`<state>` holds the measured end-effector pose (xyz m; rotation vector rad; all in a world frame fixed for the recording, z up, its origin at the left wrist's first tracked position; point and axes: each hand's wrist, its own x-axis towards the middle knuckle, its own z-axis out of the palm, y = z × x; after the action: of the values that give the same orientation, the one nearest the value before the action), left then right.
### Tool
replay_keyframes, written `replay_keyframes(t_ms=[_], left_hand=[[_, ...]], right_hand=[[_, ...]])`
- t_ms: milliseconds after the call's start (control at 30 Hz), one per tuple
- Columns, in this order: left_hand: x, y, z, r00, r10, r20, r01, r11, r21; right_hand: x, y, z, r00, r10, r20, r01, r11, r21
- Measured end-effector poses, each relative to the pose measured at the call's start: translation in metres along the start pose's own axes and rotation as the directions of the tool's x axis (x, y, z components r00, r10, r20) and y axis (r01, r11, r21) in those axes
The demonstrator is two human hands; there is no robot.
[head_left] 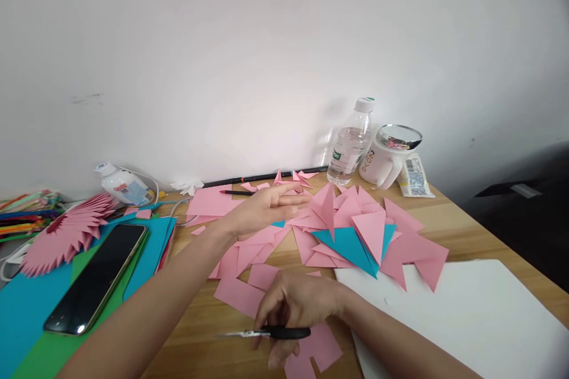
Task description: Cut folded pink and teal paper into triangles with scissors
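My right hand (296, 311) holds a pair of scissors (284, 332) with black handles, its blades pointing left over the front of the table. Farther back, my left hand (267, 210) is stretched out with its fingers pointing right, above pink paper pieces (262, 243). Its fingertips reach the near side of a heap of folded pink paper triangles (371, 230); whether they touch is unclear. A blue folded triangle (349, 249) lies among them. Below the scissors is a pink sheet with a slit (324, 346).
On the left, a phone (98, 278) rests on green and blue paper, beside a pink folded-paper ring (66, 237) and a white bottle (124, 183). A water bottle (351, 145), a white mug (384, 160) and a small packet (415, 176) stand by the wall. A white board (457, 314) lies front right.
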<state>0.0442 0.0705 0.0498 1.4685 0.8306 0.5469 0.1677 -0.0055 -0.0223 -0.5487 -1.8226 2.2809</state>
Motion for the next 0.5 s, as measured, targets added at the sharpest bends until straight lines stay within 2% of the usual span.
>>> replay_keyframes(t_ms=[67, 133, 200, 300, 400, 500], left_hand=[[-0.005, -0.014, -0.012, 0.993, 0.065, -0.095, -0.031, 0.945, 0.324], [-0.014, -0.032, -0.028, 0.975, 0.099, -0.2, 0.054, 0.766, 0.641], [-0.028, -0.049, -0.042, 0.969, 0.058, -0.24, 0.165, 0.571, 0.804], [-0.052, -0.061, -0.055, 0.951, -0.033, -0.308, 0.295, 0.401, 0.868], [-0.072, -0.057, -0.061, 0.896, -0.092, -0.435, 0.441, 0.309, 0.843], [-0.087, -0.05, -0.061, 0.86, -0.107, -0.499, 0.509, 0.242, 0.826]], right_hand=[[0.004, 0.004, -0.004, 0.999, -0.031, -0.013, 0.031, 1.0, 0.0], [0.008, 0.008, -0.008, 0.997, -0.072, -0.027, 0.074, 0.996, 0.046], [0.01, 0.01, -0.011, 0.995, -0.087, -0.045, 0.091, 0.99, 0.109], [0.01, 0.009, -0.013, 0.994, -0.088, -0.059, 0.097, 0.983, 0.158], [0.01, 0.007, -0.013, 0.99, -0.089, -0.113, 0.106, 0.981, 0.16], [0.013, 0.006, -0.012, 0.968, -0.116, -0.225, 0.151, 0.978, 0.145]])
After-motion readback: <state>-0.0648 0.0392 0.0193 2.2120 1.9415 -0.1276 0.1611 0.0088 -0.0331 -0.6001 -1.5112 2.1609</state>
